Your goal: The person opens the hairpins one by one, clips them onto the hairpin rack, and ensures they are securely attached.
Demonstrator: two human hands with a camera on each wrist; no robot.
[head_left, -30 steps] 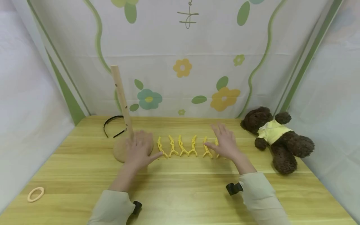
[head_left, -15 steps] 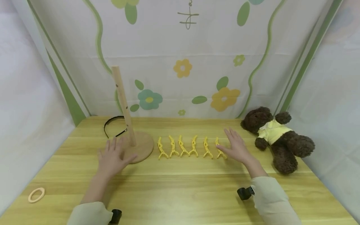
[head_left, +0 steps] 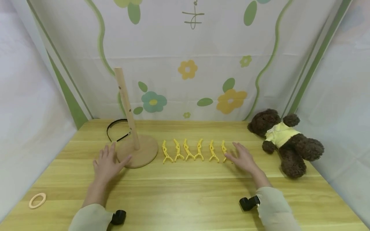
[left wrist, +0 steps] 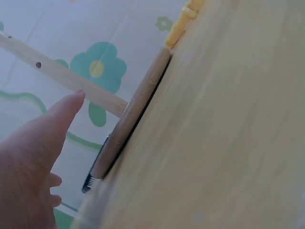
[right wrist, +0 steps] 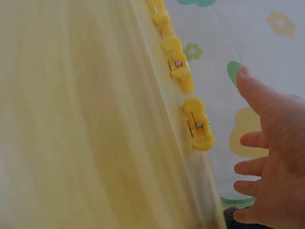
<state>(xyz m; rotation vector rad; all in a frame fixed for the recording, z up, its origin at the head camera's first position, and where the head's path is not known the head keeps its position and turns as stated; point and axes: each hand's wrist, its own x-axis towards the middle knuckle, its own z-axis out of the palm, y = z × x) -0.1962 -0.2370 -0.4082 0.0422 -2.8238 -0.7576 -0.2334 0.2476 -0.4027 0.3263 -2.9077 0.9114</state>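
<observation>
A row of several yellow hair clips [head_left: 198, 150] lies across the middle of the wooden table. My right hand [head_left: 243, 159] hovers beside the rightmost clip [right wrist: 198, 125], fingers spread and holding nothing; its thumb overlaps that clip in the head view. To the left of the row stands a wooden post [head_left: 127, 106] on a round wooden base [head_left: 148, 150]. My left hand [head_left: 107, 165] is at the left front of this base, thumb out and fingers spread, with nothing in it. In the left wrist view the thumb [left wrist: 71, 107] overlaps the post.
Behind the post lies a black toothed headband [head_left: 111, 125]. A pale wooden ring [head_left: 37, 200] lies at the table's left front. On the right, a brown teddy bear [head_left: 281, 141] in a yellow shirt lies on its back. A flower-printed cloth [head_left: 173, 41] hangs behind the table.
My left hand has moved left off the round base to its left front. My right hand has shifted right and nearer, uncovering part of the clips. The objects stay in place.
</observation>
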